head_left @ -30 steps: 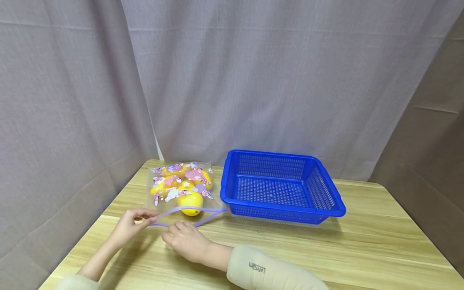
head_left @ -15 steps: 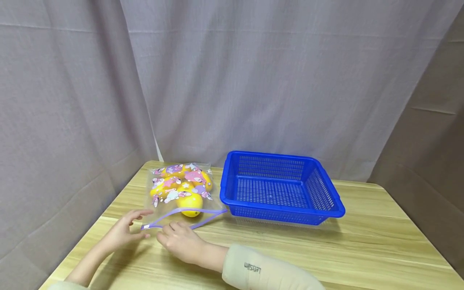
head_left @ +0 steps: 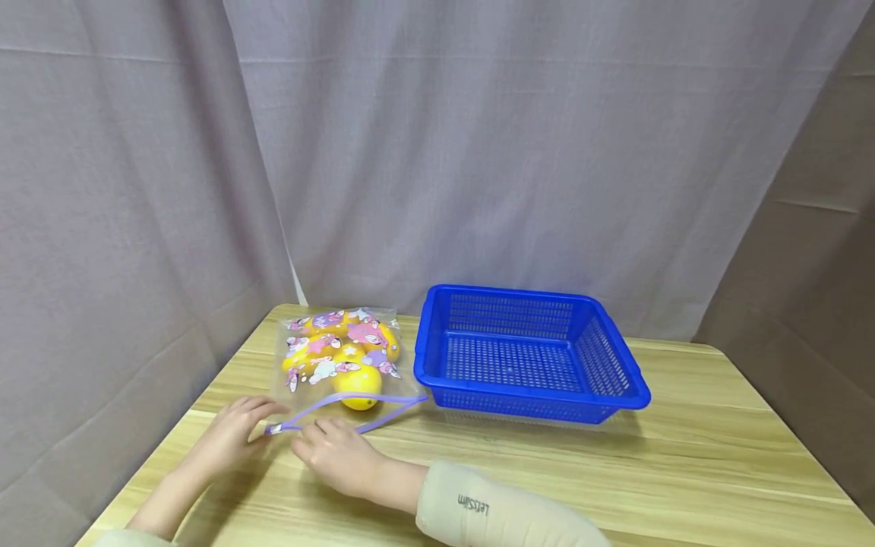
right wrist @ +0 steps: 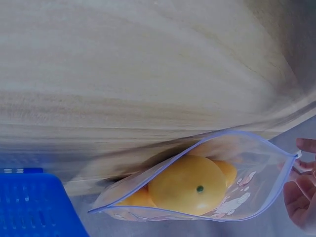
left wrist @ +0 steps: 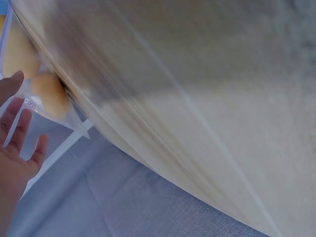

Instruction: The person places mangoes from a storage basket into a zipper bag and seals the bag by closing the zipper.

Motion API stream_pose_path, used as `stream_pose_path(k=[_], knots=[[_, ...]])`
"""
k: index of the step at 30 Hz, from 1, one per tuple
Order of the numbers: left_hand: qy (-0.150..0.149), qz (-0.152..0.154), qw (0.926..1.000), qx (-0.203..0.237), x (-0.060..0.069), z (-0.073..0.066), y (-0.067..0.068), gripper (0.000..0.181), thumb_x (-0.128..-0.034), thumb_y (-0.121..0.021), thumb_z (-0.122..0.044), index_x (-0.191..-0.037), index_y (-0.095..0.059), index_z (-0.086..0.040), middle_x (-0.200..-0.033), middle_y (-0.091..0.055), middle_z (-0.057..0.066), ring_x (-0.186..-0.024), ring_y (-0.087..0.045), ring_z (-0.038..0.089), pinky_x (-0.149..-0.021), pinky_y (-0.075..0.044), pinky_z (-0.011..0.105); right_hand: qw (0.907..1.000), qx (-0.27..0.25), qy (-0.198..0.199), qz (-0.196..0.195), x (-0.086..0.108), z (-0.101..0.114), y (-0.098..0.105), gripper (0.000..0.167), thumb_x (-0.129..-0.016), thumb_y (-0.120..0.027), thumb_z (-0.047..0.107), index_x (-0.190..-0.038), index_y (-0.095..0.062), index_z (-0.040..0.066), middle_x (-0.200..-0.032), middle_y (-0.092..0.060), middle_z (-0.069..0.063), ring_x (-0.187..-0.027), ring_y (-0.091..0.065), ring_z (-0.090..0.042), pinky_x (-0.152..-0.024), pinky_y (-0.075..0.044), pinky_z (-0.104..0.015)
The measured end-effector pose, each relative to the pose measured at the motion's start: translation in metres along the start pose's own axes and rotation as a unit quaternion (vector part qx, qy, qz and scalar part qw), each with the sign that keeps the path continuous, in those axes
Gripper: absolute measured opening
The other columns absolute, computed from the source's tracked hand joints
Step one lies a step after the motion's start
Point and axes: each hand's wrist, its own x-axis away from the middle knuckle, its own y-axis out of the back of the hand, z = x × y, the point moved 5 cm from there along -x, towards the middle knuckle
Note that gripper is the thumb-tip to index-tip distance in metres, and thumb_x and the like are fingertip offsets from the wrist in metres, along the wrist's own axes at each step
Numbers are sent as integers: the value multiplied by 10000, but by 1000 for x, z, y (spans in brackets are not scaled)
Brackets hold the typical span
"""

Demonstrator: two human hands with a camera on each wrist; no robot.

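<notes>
A clear zip bag (head_left: 287, 384) with pink and purple prints lies at the table's left. Several yellow fruits (head_left: 358, 384) fill it, their kind unclear under the print. Its purple-rimmed mouth gapes toward me, with a white slider (head_left: 276, 429) at the left end. My left hand (head_left: 229, 437) stands beside this slider, thumb and fingers apart; the left wrist view shows its fingers (left wrist: 19, 128) loosely spread. My right hand (head_left: 338, 456) has bent fingers over the mouth's near edge in the head view. Its fingertips are hidden, so a pinch on the rim cannot be confirmed.
A blue plastic basket (head_left: 533, 395) with mesh walls stands right of the bag, close to its corner, and nothing lies in it. Grey curtains (head_left: 478, 152) hang behind and at both sides of the wooden table (head_left: 683, 456).
My left hand has come off the slider end, spread its fingers, then drawn them in beside it. That corner has dropped slightly toward me. My right hand has shifted a little left.
</notes>
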Motion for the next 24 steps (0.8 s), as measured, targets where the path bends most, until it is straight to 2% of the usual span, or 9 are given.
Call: stream_pose_path(k=[5, 10, 15, 21, 24], knots=[[76, -174, 9997, -143, 1, 1, 3, 455, -565, -805, 63, -973, -687, -100, -986, -703, 90, -889, -631, 282, -712, -533, 492, 9980, -568, -268, -42, -4, -3, 2, 225, -801, -689, 248, -1018, -636, 221, -1055, -649, 79, -999, -605, -80, -880, -512, -184], [-5, -590, 9975, -394, 3, 2, 6, 398, -544, -820, 68, -864, -690, -129, -870, -707, 5, -803, -630, 214, -645, -531, 403, 9936, -1024, -437, -177, -9, -3, 3, 196, -826, -671, 207, -1020, -649, 202, -1046, -650, 76, -994, -603, -69, -852, -510, -161], [-182, -803, 9956, -449, 5, 4, 8, 337, -540, -839, 13, -773, -684, -173, -791, -681, -56, -752, -614, 176, -614, -521, 356, 9948, -840, -469, -323, -17, -4, 2, 170, -826, -666, 194, -995, -642, 201, -1014, -647, 77, -925, -607, -61, -808, -503, -144], [-370, -1069, 9931, -298, 2, 4, 9, 283, -563, -822, 5, -769, -693, -141, -778, -688, -19, -715, -617, 187, -625, -532, 348, 9936, -876, -661, -261, -27, -11, -4, 233, -836, -686, 214, -1060, -647, 167, -1071, -666, 31, -988, -619, -97, -900, -502, -166], [-456, -1126, 9923, -234, 0, 3, 9, 263, -574, -814, 7, -771, -695, -120, -776, -692, -2, -712, -624, 192, -635, -543, 350, 9915, -974, -853, -152, -30, -15, -9, 236, -842, -683, 240, -1062, -648, 162, -1060, -668, 29, -984, -615, -103, -895, -502, -172]])
